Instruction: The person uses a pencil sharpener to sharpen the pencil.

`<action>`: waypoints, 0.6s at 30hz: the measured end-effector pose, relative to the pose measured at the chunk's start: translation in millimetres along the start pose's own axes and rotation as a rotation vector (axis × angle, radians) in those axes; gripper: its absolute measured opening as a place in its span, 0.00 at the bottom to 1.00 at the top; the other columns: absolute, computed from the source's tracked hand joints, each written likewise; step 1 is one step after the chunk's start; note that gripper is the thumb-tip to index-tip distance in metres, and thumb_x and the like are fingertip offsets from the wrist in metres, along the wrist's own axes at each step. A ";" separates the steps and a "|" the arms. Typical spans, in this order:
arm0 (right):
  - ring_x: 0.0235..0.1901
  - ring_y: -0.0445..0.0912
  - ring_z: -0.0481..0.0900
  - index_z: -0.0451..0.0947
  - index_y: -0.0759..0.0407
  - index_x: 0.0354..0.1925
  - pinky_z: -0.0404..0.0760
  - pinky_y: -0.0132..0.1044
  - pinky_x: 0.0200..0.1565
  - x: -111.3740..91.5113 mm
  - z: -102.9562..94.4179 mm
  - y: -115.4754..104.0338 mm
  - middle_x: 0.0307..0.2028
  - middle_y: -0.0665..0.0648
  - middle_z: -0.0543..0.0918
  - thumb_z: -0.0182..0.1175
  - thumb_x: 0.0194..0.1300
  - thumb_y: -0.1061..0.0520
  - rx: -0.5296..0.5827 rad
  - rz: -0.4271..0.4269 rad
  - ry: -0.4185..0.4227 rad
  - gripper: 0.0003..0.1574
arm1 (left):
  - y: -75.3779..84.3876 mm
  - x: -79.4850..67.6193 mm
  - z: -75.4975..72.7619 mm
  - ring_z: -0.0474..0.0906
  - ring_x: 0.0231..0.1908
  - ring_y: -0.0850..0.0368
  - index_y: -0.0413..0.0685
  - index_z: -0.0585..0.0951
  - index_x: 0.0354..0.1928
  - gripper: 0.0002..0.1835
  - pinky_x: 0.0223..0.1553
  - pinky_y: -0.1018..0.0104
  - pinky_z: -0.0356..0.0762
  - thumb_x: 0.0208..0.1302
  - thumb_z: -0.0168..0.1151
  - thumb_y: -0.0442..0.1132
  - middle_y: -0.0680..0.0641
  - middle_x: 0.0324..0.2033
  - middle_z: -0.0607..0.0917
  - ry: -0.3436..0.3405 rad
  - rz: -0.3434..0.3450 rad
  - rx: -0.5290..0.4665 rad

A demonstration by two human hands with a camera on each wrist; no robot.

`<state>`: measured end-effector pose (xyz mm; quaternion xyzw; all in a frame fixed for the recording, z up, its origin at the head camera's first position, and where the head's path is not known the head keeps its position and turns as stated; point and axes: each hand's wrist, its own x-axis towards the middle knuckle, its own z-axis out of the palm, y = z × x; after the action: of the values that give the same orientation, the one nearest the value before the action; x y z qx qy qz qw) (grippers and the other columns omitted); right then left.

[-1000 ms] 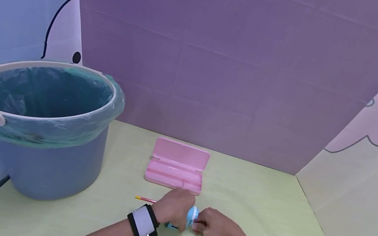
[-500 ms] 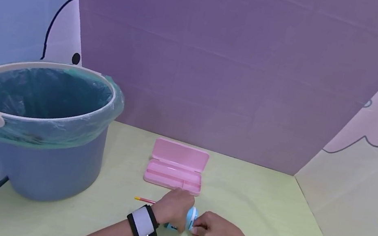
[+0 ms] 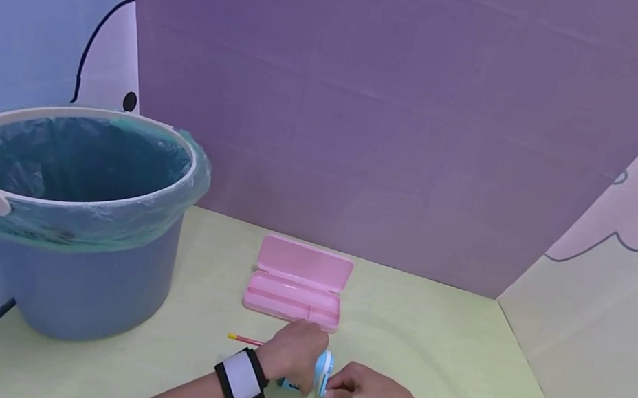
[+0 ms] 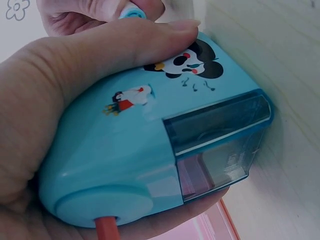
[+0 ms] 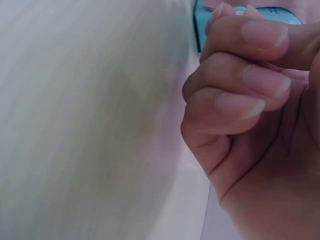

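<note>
- two hands share one small machine — a light-blue sharpener (image 4: 120, 145) at the table (image 3: 428, 341), just on the near side of the opened pink pencil case (image 3: 267, 307); whether its base sits flat is hidden.
- left hand (image 3: 294, 355): thumb laid across the printed shell, other fingers round the far side, clamped on the body.
- right hand (image 3: 366, 394): fingers curled, tips together on the crank knob (image 4: 132, 12); the exact pinch is partly hidden.
- the shell looks like hard, smooth plastic: stiff, probably light, a little slippery on its rounded sides, so a broad palm-and-thumb hold suits it.
- the see-through drawer (image 4: 220, 165) seems the weaker part — likely to slide or crack if squeezed; better to grip the opaque shell.
- the red pencil (image 3: 245, 340) sits in the round hole, yellow end poking out past the left hand; it should be rigid, but could snap under a sideways knock.
- the knob is small, so fingertips suit it better than a fist; so light a body would probably rock unless pinned down.
</note>
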<state>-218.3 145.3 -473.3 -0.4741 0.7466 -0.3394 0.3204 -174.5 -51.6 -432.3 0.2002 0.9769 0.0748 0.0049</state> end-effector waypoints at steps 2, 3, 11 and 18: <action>0.11 0.33 0.59 0.76 0.65 0.26 0.59 0.25 0.15 -0.7 -0.6 -0.3 0.13 0.44 0.64 0.51 0.75 0.54 0.042 0.004 -0.016 0.21 | -0.1 -0.4 -0.3 0.68 0.20 0.61 0.53 0.74 0.18 0.23 0.22 0.70 0.66 0.26 0.84 0.46 0.58 0.16 0.70 -0.002 -0.001 -0.010; 0.11 0.34 0.59 0.75 0.65 0.27 0.59 0.26 0.15 -1.0 -1.0 -0.8 0.13 0.45 0.64 0.51 0.75 0.55 0.064 0.000 -0.025 0.21 | -0.1 -0.5 -0.6 0.67 0.20 0.61 0.53 0.74 0.18 0.23 0.22 0.70 0.66 0.26 0.84 0.46 0.58 0.15 0.70 -0.002 -0.001 -0.015; 0.11 0.35 0.60 0.74 0.67 0.28 0.62 0.27 0.15 -3.6 -3.0 -4.6 0.13 0.50 0.64 0.49 0.76 0.56 0.147 -0.043 -0.069 0.21 | -1.1 -2.0 -0.9 0.66 0.18 0.62 0.53 0.73 0.17 0.23 0.21 0.71 0.64 0.28 0.84 0.45 0.58 0.14 0.68 0.013 0.013 -0.031; 0.11 0.37 0.60 0.73 0.68 0.28 0.62 0.28 0.16 -4.2 -3.6 -4.5 0.13 0.55 0.63 0.48 0.76 0.56 0.180 -0.052 -0.089 0.22 | -2.5 -0.6 2.1 0.67 0.20 0.61 0.53 0.73 0.18 0.23 0.22 0.70 0.64 0.28 0.83 0.46 0.58 0.16 0.69 0.008 0.028 -0.023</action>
<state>-217.6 148.5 -466.9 -0.4772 0.6854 -0.3923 0.3855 -174.9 -53.8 -434.8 0.2135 0.9731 0.0867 0.0024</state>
